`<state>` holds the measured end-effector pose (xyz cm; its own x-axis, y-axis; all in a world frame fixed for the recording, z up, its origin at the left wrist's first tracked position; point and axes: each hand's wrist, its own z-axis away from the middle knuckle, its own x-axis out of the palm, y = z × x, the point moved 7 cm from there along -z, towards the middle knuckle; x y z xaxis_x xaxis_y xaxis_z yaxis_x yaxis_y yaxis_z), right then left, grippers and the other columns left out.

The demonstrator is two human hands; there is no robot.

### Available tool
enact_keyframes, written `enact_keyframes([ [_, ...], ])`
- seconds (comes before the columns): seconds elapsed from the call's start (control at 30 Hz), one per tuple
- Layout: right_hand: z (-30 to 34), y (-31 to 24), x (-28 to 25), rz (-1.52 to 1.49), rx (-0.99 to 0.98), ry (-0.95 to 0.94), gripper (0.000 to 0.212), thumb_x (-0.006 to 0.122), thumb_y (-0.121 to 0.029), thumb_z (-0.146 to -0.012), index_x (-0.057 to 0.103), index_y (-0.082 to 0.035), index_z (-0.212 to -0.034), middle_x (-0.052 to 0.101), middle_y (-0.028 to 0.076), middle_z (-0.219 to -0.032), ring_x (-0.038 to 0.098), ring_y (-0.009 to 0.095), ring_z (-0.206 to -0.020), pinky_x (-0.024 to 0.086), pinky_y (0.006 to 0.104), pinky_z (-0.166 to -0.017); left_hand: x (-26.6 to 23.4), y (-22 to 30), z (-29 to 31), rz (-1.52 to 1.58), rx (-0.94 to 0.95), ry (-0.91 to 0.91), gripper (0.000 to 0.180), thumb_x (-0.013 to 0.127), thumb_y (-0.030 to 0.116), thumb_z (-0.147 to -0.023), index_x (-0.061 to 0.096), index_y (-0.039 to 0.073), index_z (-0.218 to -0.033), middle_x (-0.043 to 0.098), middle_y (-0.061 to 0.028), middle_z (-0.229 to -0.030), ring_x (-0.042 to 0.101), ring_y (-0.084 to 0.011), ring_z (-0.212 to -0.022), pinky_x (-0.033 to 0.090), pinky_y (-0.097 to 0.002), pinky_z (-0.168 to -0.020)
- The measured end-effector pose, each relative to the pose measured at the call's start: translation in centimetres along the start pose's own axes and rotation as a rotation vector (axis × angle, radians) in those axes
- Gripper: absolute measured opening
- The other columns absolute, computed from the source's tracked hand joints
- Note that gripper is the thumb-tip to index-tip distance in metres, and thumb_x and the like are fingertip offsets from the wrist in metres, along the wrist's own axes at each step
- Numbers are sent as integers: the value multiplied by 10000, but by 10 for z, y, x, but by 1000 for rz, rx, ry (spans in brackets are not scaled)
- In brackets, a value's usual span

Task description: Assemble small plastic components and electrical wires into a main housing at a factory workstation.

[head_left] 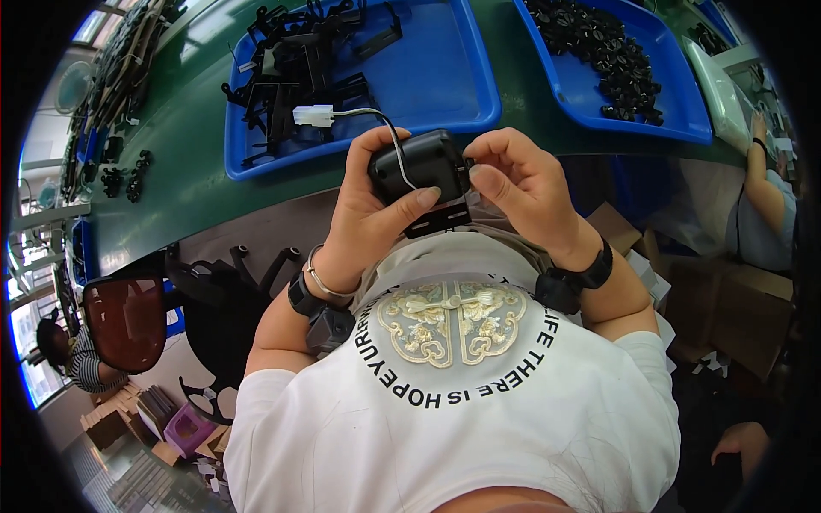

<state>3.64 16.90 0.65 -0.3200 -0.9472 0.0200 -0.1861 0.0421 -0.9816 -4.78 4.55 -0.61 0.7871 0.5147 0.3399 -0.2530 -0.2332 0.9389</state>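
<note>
White shirt (453, 419) nearest; black device (425, 162) between hands (363, 192) (534, 186).

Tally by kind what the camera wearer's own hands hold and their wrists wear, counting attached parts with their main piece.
Black corded device housing: 1
Black wristbands: 2
Silver-coloured bangle: 1
Total: 4

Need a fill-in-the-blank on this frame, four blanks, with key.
1. The housing in the left hand is coloured ____.
2. The connector on its cable is coloured ____.
3. The bracket tray lies to the ____ of the small-parts tray.
4. The right hand is at the housing's ____ edge.

Missing words: black; white; left; right.
</note>
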Motion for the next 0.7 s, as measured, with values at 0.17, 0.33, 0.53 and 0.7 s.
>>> enact_keyframes([
  [0.17,5,2,-4,248,-102,2,171,560,-178,-907,556,-11,-946,548,-14,-731,470,41,-604,394,189,-525,-6,-7,2,-84,-30,-54,561,674,29,-791,318,77,-1222,491,-83,-1099,530,-127,-965,501,-251,-800],
  [0.33,-10,-3,-9,547,-179,-119,173,570,-167,-898,561,4,-912,560,32,-708,496,88,-607,407,223,-539,-7,-7,-8,-146,52,-65,559,676,39,-792,318,78,-1220,492,-88,-1097,537,-127,-954,506,-253,-797],
  [0.53,-15,-7,-7,218,-194,35,221,575,-207,-894,561,5,-835,528,59,-651,486,115,-597,388,245,-541,-10,-11,-9,15,-22,13,563,681,47,-789,318,79,-1219,495,-90,-1090,540,-133,-963,513,-263,-798],
  [0.7,-16,4,-8,474,-119,-62,218,579,-216,-892,558,-6,-838,528,50,-668,486,112,-600,393,240,-547,-11,-14,-7,4,-30,11,564,682,49,-788,317,78,-1217,495,-92,-1085,547,-140,-959,527,-272,-790],
])
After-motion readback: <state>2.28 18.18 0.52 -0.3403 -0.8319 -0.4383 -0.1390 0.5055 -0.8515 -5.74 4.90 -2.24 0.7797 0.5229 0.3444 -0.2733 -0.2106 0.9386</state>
